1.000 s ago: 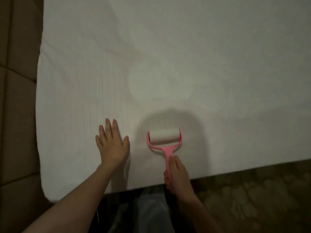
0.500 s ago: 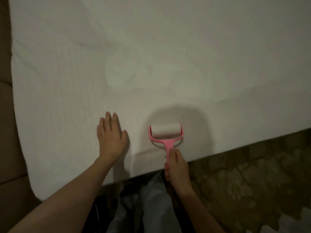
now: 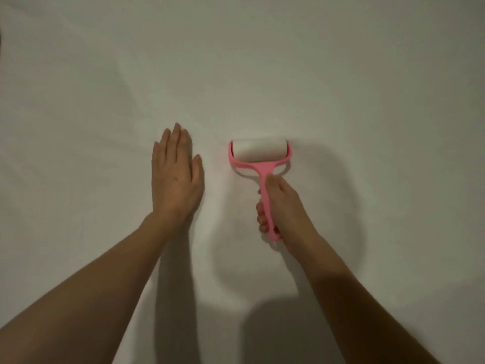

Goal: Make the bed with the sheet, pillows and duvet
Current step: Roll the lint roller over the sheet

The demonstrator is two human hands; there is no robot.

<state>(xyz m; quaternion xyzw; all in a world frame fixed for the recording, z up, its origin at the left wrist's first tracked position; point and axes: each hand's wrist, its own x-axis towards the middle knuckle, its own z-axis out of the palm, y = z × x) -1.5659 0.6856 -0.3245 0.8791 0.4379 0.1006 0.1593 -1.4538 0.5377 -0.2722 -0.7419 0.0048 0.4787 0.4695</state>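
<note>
The white sheet (image 3: 341, 74) filled the whole frame, stretched flat over the bed, with only soft creases in the upper left and around the hands. No edge of it was visible, so I could not tell which way its long side ran.

On it, a little right of the frame's centre, lay the pink lint roller (image 3: 260, 164). Its white drum sat across the frame, left to right, and the handle ran down toward the lower edge, leaning slightly to the right. I judged this to mean that the strokes went up and down the frame.

My right hand (image 3: 282, 206) was wrapped around the handle, with the thumb lying along its top, probably to press the drum down on the cloth.

My left hand (image 3: 177, 174) lay flat on the sheet just left of the roller, apart from it, palm down, with the fingers straight, close together and pointing to the top of the frame. I think it held the cloth tight so the sticky drum would not lift it.

Pillows and duvet were not in view; that part seemed not yet done.
</note>
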